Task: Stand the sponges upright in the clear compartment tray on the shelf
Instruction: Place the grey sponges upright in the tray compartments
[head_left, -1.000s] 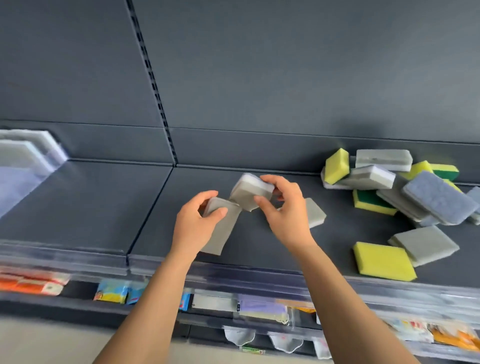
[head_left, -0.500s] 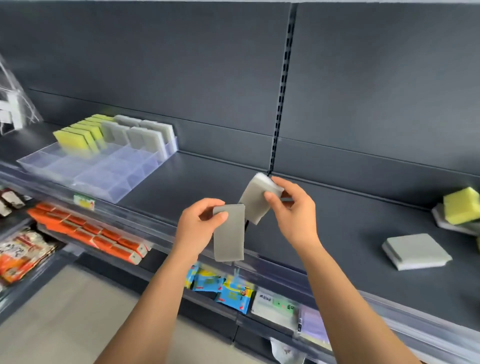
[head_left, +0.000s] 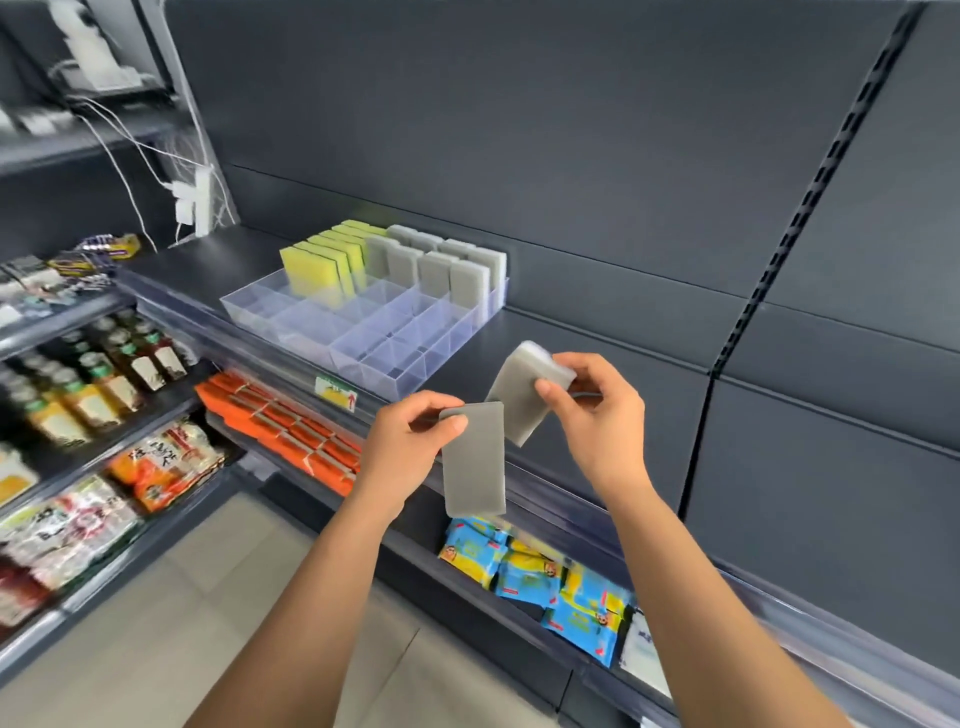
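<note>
Matt, finely grainy grey scouring face on the flat grey sponge (head_left: 475, 457) pinched in the left hand (head_left: 405, 441). Same dull grey fibre on the thick grey sponge (head_left: 519, 402) in the right hand (head_left: 597, 415), backed by a smoother white foam layer. Clear, glossy hard plastic for the tray (head_left: 395, 358), thin-walled and shiny at the edges. Soft, porous-looking foam on the yellow sponges (head_left: 311, 275); matt, rougher faces on the grey sponges (head_left: 467, 278) beside them. Smooth, matt dark grey painted metal across the shelf (head_left: 571, 332) and back panel (head_left: 519, 130). Transparent shiny plastic in the strip (head_left: 545, 499) along the shelf's front edge. Glossy printed film on the orange packets (head_left: 291, 431) and blue packets (head_left: 545, 577) below.
</note>
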